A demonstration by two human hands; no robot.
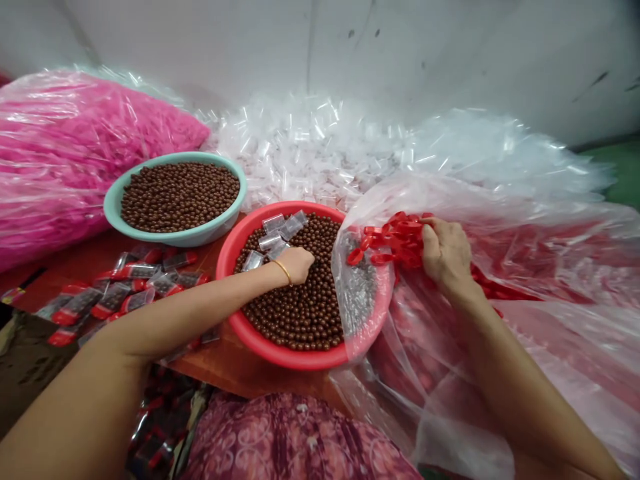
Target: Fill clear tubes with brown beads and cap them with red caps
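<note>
My left hand [296, 265], a gold bangle at its wrist, rests over the brown balls [295, 320] in a red basin [235, 267]. Its fingers are curled in, and what they hold, if anything, is hidden. Several clear plastic containers [273, 241] lie on the balls just behind that hand. At the basin's right side my right hand [447, 253] is closed on a bunch of red plastic caps [395, 240] at the mouth of a clear plastic bag [370, 207]. Part of this bag hangs over the basin's rim.
A light blue basin [113, 200] of brown balls stands at the back left, beside a bag of pink pieces [90, 133]. Filled red-capped containers [120, 293] lie in front of it. Clear containers [305, 147] are heaped along the wall [250, 47].
</note>
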